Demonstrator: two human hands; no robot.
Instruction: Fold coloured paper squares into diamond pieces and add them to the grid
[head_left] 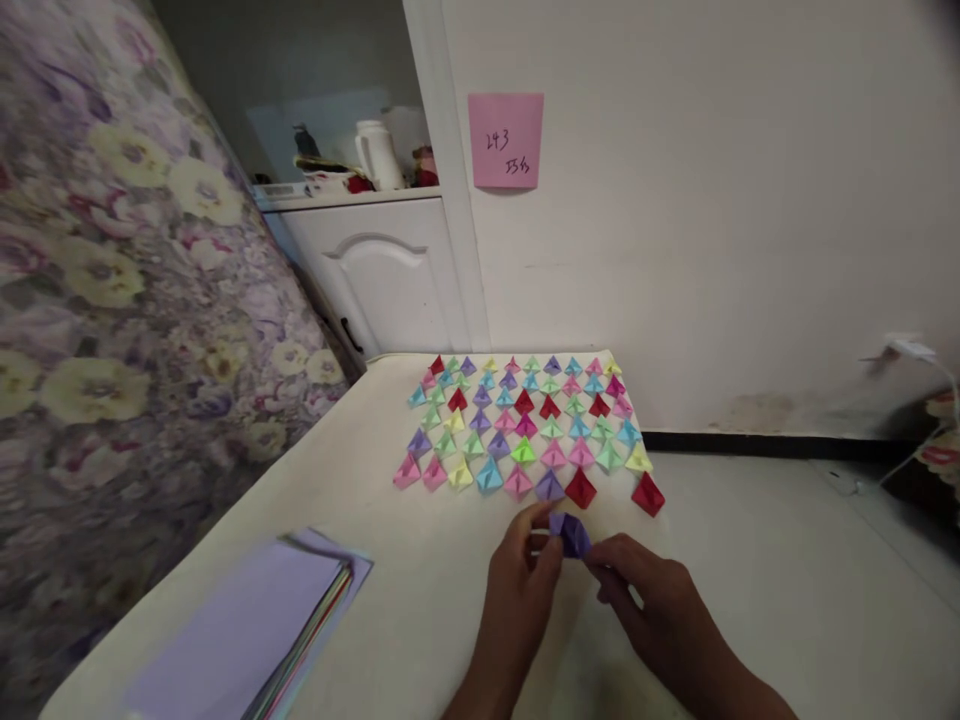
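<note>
A small folded purple paper piece (pixel 571 536) is held just above the near part of the table. My left hand (pixel 526 562) pinches its left side between thumb and fingers. On the right side, my right hand (pixel 637 582) grips the corner with thumb and forefinger. Just beyond the hands, several rows of small folded paper pieces (pixel 523 424) in many colours lie on the table. In the nearest row, a gap shows between one red folded piece (pixel 580 488) and another red folded piece (pixel 648 494).
The cream table (pixel 352 500) meets a white wall. At the left lies a stack of coloured paper (pixel 247 630), purple on top. A floral curtain (pixel 150 320) hangs on the left. A pink note (pixel 506 142) is on the wall, and a white jug (pixel 379 156) stands in the cabinet.
</note>
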